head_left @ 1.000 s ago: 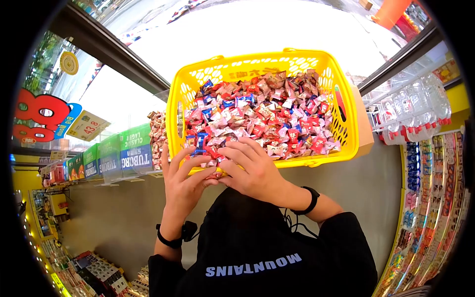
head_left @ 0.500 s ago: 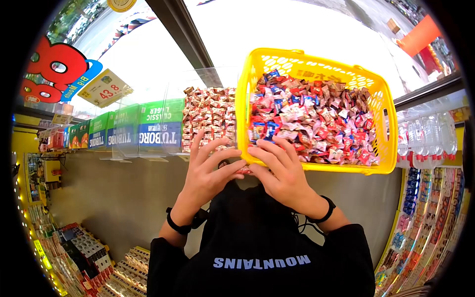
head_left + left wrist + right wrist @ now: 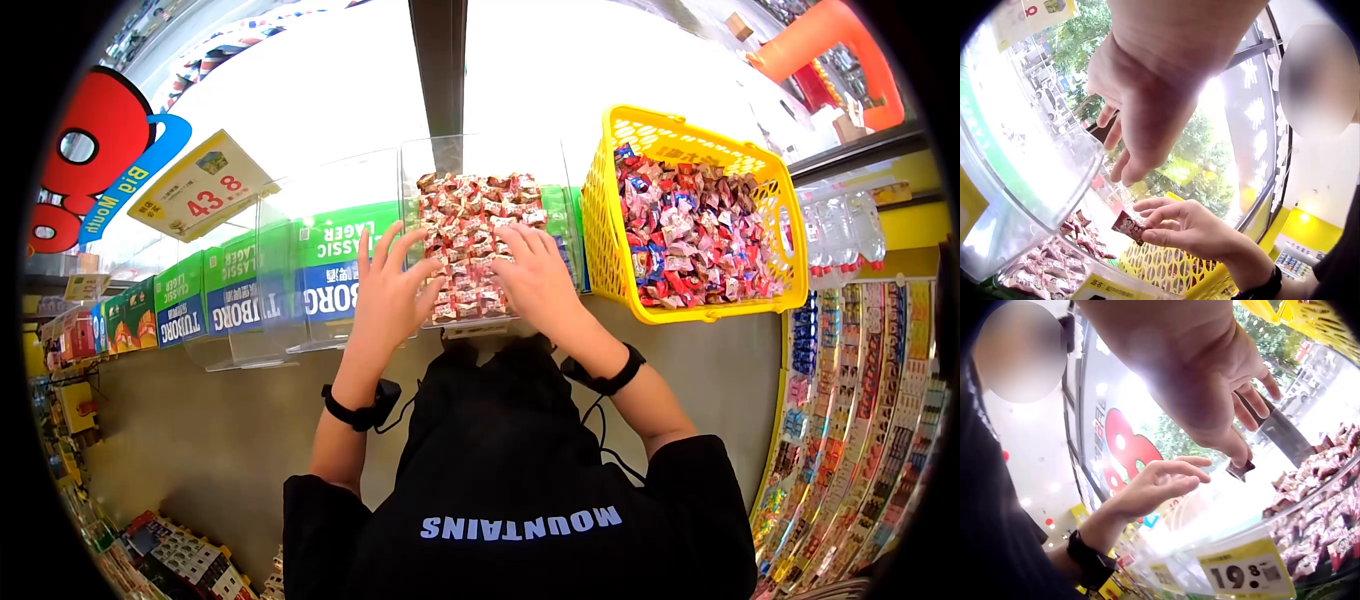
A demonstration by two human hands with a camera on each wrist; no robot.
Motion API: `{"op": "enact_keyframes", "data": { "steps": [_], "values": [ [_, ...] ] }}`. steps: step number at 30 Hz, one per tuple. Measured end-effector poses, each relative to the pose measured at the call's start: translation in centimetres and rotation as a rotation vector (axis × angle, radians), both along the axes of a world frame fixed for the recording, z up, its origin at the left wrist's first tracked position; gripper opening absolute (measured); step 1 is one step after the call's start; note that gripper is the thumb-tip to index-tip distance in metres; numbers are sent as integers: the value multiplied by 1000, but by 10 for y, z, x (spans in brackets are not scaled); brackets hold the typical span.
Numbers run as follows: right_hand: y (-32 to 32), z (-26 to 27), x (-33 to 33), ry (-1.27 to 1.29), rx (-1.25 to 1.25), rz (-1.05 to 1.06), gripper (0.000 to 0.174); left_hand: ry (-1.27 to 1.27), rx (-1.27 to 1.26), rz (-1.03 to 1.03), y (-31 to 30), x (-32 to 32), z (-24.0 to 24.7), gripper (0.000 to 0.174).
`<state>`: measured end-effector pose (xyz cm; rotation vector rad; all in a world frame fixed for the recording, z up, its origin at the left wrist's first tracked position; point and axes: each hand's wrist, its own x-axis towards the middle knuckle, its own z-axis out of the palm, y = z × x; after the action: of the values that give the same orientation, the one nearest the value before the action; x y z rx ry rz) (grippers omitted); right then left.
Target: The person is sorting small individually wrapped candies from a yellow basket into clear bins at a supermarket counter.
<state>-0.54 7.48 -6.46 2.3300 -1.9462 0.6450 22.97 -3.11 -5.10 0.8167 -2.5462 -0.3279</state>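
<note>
Over a clear bin of red-and-pink wrapped candies (image 3: 475, 215), the left hand (image 3: 388, 305) hovers at the left side, fingers spread and relaxed, holding nothing visible. The right hand (image 3: 540, 287) is above the bin's right part. In the left wrist view the right hand (image 3: 1194, 230) pinches one dark red wrapped candy (image 3: 1127, 226) between thumb and fingers. The right wrist view shows that candy (image 3: 1240, 470) at its fingertips, with the left hand (image 3: 1154, 487) facing it. To the right stands a yellow basket (image 3: 598, 215) filled with mixed wrapped candies.
Green-and-blue boxes (image 3: 235, 285) behind clear panels line the left, below a price sign (image 3: 205, 187). A window frame post (image 3: 440, 75) rises behind the bin. Bottles (image 3: 845, 232) and stocked shelves (image 3: 850, 400) are at the right.
The view has shifted, so the yellow basket now lies farther right and the candy bin is central. Both hands have moved from the basket's near edge to over the bin and spread farther apart.
</note>
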Motion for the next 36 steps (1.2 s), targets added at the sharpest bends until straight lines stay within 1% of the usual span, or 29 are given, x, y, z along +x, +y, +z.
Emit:
{"op": "enact_keyframes", "data": {
  "steps": [2,3,6,7,10,11,14,15,18,22,25,28,31,36],
  "values": [
    [-14,-13,-1,31,58,-4,12,15,-7,30,-14,1,-10,21],
    [-22,-21,2,123,72,-30,11,2,12,3,-22,2,-19,26],
    [-42,-36,8,138,171,-26,14,19,94,16,-23,-5,-38,28],
    [-47,-38,9,154,177,-28,16,13,157,-11,-24,-5,-43,29],
    [-61,-57,7,164,182,-106,17,14,199,-2,-22,-5,-45,31],
    [-63,-64,5,165,114,-132,18,-2,215,-15,-23,-5,-49,34],
    [-67,-60,0,205,103,-208,19,-2,248,-19,-24,-5,-46,37],
    [-68,-57,-4,213,179,-237,19,-3,248,-22,-24,-5,-46,37],
    [-67,-53,-11,175,275,-288,19,2,246,-30,-24,-4,-46,38],
    [-69,-46,-12,66,420,-275,16,2,239,-31,-24,-5,-49,37],
    [-72,-34,-8,-28,545,-103,14,6,236,-31,-25,-5,-50,37],
    [-75,-32,3,31,539,-144,15,33,205,-33,-24,-6,-53,39],
    [-86,-53,1,160,402,-298,16,46,194,-38,-25,-7,-53,41],
    [-87,-65,-16,146,333,-348,15,37,232,-41,-24,-7,-48,40]
  ]
}}
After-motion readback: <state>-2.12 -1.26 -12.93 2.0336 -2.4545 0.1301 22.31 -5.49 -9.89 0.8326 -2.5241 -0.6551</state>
